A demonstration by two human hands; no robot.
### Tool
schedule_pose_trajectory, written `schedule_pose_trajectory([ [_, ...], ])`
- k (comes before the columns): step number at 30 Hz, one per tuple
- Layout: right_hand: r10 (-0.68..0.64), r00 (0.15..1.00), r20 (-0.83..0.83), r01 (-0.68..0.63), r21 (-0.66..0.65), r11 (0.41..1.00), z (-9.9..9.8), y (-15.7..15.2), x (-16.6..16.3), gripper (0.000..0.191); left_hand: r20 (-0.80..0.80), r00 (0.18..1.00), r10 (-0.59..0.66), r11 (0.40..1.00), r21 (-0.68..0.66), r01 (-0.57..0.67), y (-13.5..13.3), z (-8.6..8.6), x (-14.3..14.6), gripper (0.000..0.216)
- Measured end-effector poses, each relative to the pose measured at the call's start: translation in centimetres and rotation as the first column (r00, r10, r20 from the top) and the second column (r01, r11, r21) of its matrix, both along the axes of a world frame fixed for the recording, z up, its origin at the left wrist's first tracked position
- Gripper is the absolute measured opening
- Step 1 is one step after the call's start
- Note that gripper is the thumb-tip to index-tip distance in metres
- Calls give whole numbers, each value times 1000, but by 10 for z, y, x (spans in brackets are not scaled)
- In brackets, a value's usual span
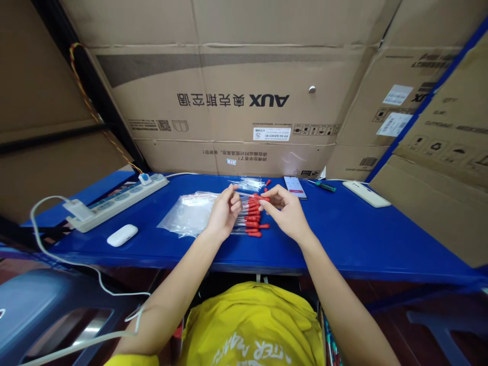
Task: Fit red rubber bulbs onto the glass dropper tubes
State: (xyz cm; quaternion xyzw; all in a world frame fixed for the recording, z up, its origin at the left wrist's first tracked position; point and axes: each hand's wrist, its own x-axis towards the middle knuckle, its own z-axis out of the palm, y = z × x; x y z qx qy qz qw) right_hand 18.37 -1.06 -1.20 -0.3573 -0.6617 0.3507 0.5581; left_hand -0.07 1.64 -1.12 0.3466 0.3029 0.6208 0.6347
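Observation:
A row of clear droppers with red bulbs (252,219) lies on the blue table (343,234) in front of me. My left hand (224,211) and my right hand (284,211) meet above them, fingers pinched on one thin clear dropper (249,195) held level between them, its red bulb at my right fingertips. A pile of clear plastic bags (188,213) lies just left of my left hand. More clear tubes (247,183) lie behind the row.
A white power strip (118,201) with plugs and a white cable runs at the left, a white earbud case (122,235) before it. A phone (295,186), a green screwdriver (324,186) and a white remote (366,193) lie at the back right. Cardboard boxes (236,96) wall the table.

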Motion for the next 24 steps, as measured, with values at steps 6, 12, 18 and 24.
schedule_pose_trajectory([
  [6,-60,992,112,57,33,998,-3,1,-5,15,131,990,44,998,-39,-39,-1,6,9,40],
  [12,-94,974,206,79,79,994,-6,-2,-13,11,371,922,114,991,29,-134,-5,21,15,54],
  [18,-27,983,180,4,124,992,-5,-5,-14,15,642,760,100,995,-49,-89,-6,25,18,49],
  [24,-51,981,185,20,165,986,-12,-6,-20,18,697,694,181,983,-112,-145,-6,26,22,46],
])
